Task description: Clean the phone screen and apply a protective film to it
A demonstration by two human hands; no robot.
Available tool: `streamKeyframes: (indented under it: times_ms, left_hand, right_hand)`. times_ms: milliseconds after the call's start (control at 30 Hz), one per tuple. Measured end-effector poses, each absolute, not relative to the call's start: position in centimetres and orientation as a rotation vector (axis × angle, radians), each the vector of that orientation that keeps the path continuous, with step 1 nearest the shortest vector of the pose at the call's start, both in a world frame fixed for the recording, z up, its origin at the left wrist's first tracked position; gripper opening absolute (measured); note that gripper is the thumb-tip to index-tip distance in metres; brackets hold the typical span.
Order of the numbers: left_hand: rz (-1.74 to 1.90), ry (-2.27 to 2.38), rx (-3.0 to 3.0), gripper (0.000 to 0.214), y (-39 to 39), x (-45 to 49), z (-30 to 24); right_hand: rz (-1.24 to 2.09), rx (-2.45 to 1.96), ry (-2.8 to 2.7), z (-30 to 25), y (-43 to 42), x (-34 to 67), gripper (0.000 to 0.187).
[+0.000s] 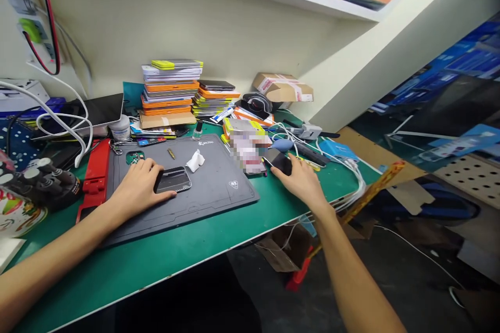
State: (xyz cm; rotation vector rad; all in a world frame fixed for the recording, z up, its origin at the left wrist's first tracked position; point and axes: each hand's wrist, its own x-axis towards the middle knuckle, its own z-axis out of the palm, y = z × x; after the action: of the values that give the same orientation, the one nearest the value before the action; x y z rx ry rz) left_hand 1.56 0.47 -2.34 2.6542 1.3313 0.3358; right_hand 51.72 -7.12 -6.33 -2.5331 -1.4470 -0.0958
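On the dark grey work mat (203,192) lies a smartphone (174,179) with a black screen facing up. My left hand (138,184) grips its left end, thumb along the near edge and fingers at the far side. To the right, beside the mat, my right hand (300,179) is closed around a flat black phone-like slab (278,160), partly hidden by the fingers. A crumpled white tissue (195,160) sits just beyond the smartphone. Near it are a small brass-coloured piece (171,153) and a small glass bottle with a black cap (197,131).
Stacks of flat boxes (170,88) stand against the wall. White cables (351,166) and tools crowd the right side of the green table (219,237). A red holder (96,171) and black-capped bottles (49,177) stand at left. A cardboard box (283,86) sits at the back.
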Motion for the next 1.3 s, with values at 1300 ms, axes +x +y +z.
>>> streamKeyframes:
  times_ms: [1300]
  left_hand:
    - [0.356, 1.309, 2.671, 0.079, 0.1, 1.8, -3.1]
  right_hand:
    - [-0.081, -2.568, -1.471, -4.7, -7.3, 49.7, 0.089]
